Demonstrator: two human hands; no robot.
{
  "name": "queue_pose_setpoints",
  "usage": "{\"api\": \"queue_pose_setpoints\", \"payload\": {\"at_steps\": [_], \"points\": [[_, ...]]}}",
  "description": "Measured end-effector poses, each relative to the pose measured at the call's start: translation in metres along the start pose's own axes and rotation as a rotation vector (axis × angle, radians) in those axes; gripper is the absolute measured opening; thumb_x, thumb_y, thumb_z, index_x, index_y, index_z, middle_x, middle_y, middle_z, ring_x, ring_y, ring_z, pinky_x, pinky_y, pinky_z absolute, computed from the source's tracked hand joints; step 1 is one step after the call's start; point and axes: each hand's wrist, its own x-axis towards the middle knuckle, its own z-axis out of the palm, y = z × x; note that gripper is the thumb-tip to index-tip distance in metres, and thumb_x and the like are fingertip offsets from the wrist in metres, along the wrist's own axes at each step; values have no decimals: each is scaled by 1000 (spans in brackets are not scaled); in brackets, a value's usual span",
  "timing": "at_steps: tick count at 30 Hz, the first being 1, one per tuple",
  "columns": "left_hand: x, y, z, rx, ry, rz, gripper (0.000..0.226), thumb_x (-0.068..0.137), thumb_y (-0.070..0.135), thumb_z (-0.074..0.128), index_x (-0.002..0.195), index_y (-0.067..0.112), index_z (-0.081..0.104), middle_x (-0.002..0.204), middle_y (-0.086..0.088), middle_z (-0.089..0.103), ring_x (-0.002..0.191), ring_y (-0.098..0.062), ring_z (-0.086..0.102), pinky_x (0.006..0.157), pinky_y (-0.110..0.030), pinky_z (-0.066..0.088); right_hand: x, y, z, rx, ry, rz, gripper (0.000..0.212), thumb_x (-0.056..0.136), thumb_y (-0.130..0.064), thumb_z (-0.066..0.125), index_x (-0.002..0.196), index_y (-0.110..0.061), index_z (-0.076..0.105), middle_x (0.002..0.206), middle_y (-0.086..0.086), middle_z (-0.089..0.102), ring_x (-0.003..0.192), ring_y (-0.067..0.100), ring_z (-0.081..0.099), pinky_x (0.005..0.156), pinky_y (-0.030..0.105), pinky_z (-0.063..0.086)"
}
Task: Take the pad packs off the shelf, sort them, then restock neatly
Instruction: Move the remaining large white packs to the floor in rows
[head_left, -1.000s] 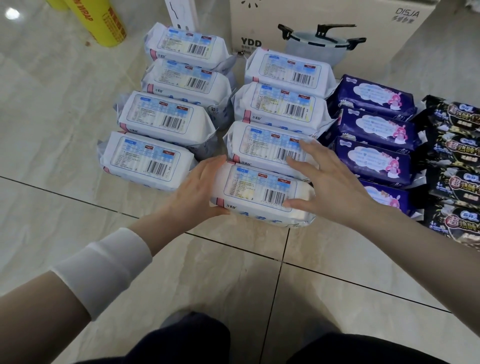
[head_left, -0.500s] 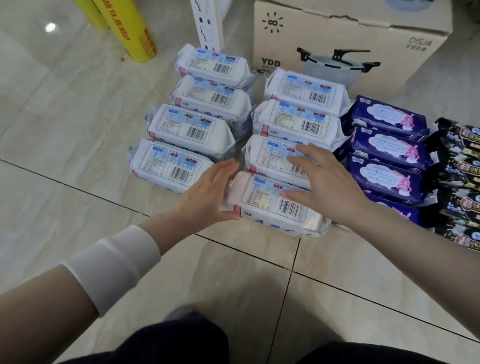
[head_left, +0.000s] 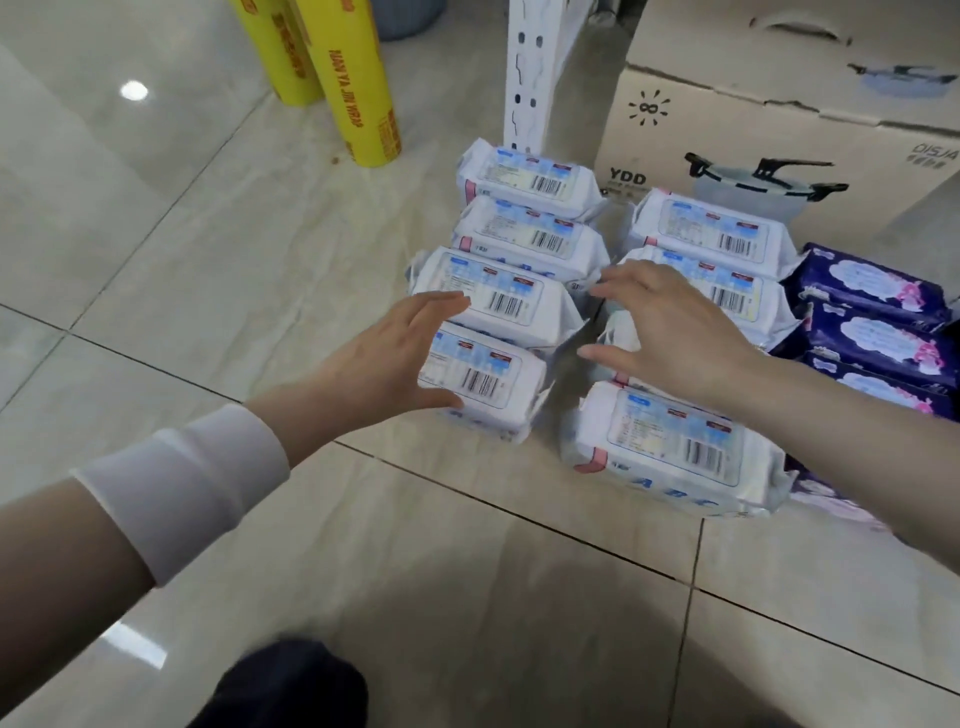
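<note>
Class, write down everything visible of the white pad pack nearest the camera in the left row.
The front left pack is a pillow-shaped white plastic wrapper with crimped ends, a blue label and black barcode on top, and blue print on its near side. It rests label up on the tiled floor, first in a row of four, touching the next pack behind. The left hand rests against its left end, thumb at the near edge.
</note>
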Motion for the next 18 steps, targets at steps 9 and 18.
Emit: {"api": "queue_pose_setpoints", "payload": {"at_steps": [9,18], "points": [[4,-64,-26,-86,-79,84,96,64,31,83,141,8,32,144,-11,36,133,-25,34,107,-25,25,23,-48,-10,-16,-46,126,65,82,-43,63,137,-15,42,143,5,39,132,22,33,104,33,31],[-6,-75,-47,-255,-271,0,109,55,43,84,143,17,24,143,3,30,132,-10,25,103,-14,16,34,-64,-27,119,-95,270,65,82,-42,63,137,-16,41,139,7,42,130,22,33,102,32,30]]}}
